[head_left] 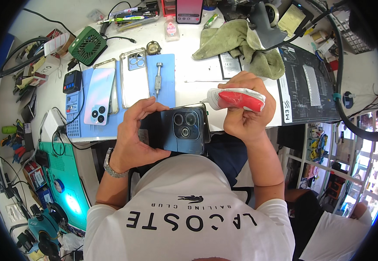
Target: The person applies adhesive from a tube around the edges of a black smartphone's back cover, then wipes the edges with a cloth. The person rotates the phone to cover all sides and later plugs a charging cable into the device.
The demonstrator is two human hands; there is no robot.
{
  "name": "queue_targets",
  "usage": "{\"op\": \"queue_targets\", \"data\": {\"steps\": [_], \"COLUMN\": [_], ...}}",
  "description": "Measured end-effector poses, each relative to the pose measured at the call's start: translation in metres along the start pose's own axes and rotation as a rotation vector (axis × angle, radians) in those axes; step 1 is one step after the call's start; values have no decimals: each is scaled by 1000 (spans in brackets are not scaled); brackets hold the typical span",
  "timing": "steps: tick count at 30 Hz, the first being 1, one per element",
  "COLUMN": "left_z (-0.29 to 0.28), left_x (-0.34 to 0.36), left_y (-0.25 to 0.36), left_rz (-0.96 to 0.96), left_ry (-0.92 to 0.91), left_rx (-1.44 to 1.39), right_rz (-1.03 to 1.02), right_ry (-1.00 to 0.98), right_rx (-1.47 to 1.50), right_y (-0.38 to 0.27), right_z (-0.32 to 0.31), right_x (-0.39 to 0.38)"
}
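Observation:
My left hand grips a dark blue phone at its left side, with its three-lens camera bump facing up. My right hand is closed on a red-and-white tube, its nozzle pointing left just above the phone's upper right edge; whether they touch I cannot tell. Beyond the phone lies a blue mat bearing a pale iridescent phone, two clear cases and a metal screwdriver-like tool.
A green cloth and battery lie on the white desk. A small green fan stands back left, a black mat lies right, and a teal microscope is low left. Another person is at lower right.

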State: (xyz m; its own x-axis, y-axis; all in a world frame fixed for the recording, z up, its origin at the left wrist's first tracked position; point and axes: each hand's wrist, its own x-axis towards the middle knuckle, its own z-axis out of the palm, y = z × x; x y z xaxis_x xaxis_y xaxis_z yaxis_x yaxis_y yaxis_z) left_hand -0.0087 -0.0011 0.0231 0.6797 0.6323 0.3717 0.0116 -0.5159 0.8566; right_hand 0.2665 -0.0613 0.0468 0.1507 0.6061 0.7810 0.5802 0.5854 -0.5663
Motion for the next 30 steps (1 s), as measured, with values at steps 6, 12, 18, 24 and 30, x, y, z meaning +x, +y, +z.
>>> {"op": "queue_targets", "data": {"steps": [6, 12, 18, 24, 30], "left_z": [9, 13, 16, 28, 32], "left_x": [0, 10, 12, 7, 6], "left_y": [-8, 12, 12, 2, 3], "left_rz": [-61, -506, -639, -623, -663], "left_ry": [81, 211, 273, 249, 298], "left_rx": [-256, -703, -834, -881, -915], "right_rz": [303, 694, 718, 709, 646], "right_ry": [220, 376, 556, 577, 551], "right_rx": [141, 176, 375, 372, 431], "right_y": [18, 21, 16, 14, 13], "right_z": [17, 28, 25, 19, 16], "right_x": [-19, -39, -40, -43, -43]}}
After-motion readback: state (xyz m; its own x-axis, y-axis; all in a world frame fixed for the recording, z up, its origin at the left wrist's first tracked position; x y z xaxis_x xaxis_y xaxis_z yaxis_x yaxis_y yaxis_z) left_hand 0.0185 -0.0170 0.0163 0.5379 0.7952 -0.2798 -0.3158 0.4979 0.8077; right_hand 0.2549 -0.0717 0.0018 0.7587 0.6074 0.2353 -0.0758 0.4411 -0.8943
